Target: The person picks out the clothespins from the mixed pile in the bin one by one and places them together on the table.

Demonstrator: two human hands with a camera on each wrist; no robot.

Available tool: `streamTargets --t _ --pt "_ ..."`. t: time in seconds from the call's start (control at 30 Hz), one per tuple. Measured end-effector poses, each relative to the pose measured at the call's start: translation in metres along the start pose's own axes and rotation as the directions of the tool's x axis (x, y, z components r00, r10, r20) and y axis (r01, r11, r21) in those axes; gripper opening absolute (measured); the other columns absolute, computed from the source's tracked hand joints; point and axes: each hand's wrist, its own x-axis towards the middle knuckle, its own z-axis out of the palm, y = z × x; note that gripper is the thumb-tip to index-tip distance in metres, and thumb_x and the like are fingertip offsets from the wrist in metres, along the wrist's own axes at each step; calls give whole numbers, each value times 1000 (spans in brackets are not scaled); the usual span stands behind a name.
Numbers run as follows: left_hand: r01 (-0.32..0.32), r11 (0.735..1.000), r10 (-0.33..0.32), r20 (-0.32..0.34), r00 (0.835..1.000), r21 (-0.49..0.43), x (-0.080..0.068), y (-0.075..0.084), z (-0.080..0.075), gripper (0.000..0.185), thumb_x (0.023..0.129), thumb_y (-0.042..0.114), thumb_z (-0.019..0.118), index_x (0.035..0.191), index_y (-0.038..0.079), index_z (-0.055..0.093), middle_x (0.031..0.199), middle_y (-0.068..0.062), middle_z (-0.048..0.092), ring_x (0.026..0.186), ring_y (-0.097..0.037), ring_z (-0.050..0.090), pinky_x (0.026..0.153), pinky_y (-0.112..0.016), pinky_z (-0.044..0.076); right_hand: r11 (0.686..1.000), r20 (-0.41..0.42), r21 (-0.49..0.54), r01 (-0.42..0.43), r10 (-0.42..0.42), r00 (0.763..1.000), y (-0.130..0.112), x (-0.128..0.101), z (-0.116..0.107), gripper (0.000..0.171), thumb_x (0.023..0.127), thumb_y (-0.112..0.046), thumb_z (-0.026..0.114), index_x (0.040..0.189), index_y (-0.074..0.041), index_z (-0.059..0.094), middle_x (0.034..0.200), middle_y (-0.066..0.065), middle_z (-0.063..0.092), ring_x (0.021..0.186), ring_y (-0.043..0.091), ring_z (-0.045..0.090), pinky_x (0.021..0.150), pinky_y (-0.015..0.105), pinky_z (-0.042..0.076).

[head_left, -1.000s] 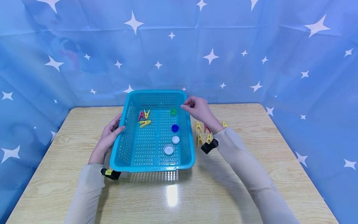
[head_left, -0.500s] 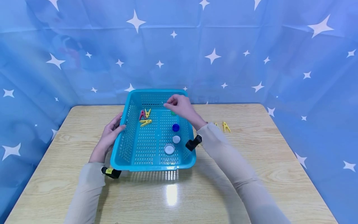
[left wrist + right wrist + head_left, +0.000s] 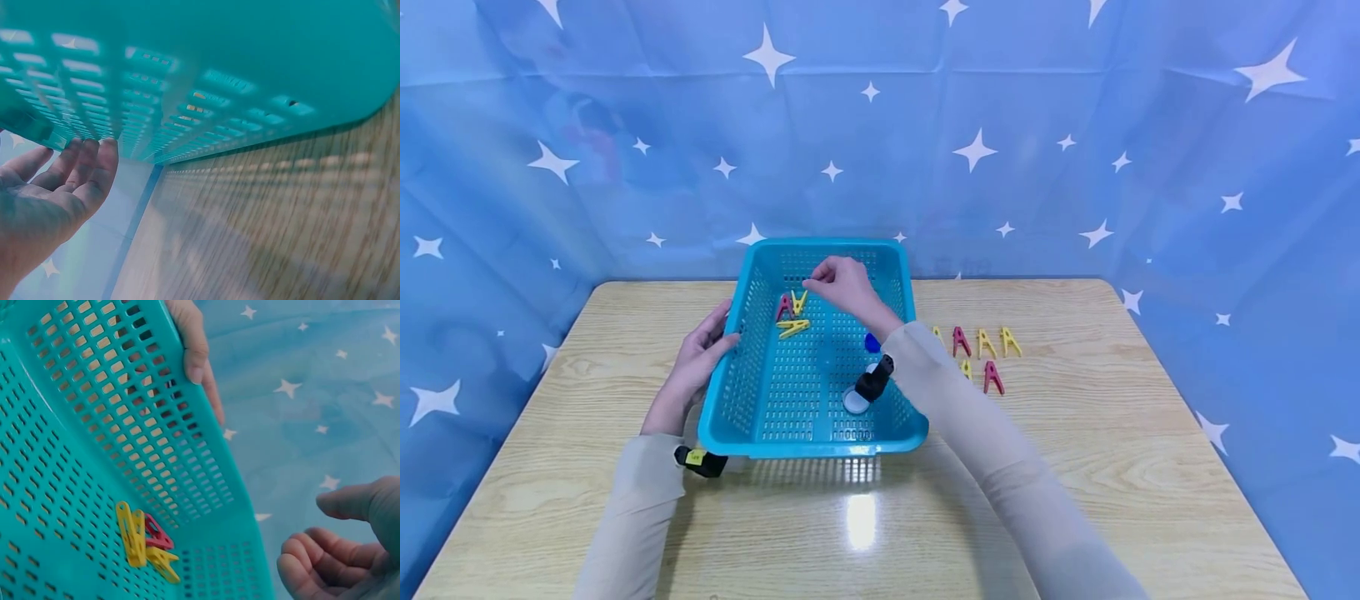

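1. The pegs (image 3: pixel 792 315), red and yellow, lie in the basket (image 3: pixel 752 433) at upper centre of the frame.
2. The right hand (image 3: pixel 842 283) hovers just above them, fingers loosely curled, empty.
3. The left hand (image 3: pixel 700 358) rests flat-fingered against the basket's left wall.
4. More pegs (image 3: pixel 981 350) lie on the table (image 3: pixel 1150 433), right.

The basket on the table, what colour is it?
The basket is turquoise blue, with small holes all over its walls and floor; the head view shows it best.

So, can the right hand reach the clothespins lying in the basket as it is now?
Probably yes. The right hand hovers inside the basket, just beside the clothespins, holding nothing, and nothing lies between them.
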Motion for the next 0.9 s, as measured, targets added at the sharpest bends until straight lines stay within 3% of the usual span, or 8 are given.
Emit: streamTargets --t 0.17,0.4,0.63,0.9 --pt "-2 1000 2 -5 1000 -6 0 0 0 61 99 17 48 151 12 17 147 -23 28 124 -29 40 78 -19 50 998 28 41 -41 39 999 3 9 15 18 91 -21 63 98 -5 66 94 6 65 80 18 58 71 29 49" --pt "-9 1000 9 0 1000 15 0 -1 1 61 99 18 47 152 13 16 147 -22 28 128 -38 36 79 -23 50 995 68 60 -80 76 995 8 17 33 16 91 -18 63 98 -4 66 95 6 64 82 18 58 70 28 49" --pt "-18 1000 18 -3 1000 14 0 -2 0 60 99 18 46 152 13 16 147 -22 29 128 -39 35 80 -23 50 990 106 70 -120 112 988 15 22 49 15 91 -14 61 98 -2 68 101 8 64 84 21 58 66 27 47" --pt "-15 1000 15 -2 1000 22 0 -3 1 61 100 19 46 152 14 15 148 -21 29 129 -39 36 93 -46 45 993 126 22 -120 116 985 27 30 61 14 90 -11 62 93 0 70 99 11 66 76 16 57 64 24 46"
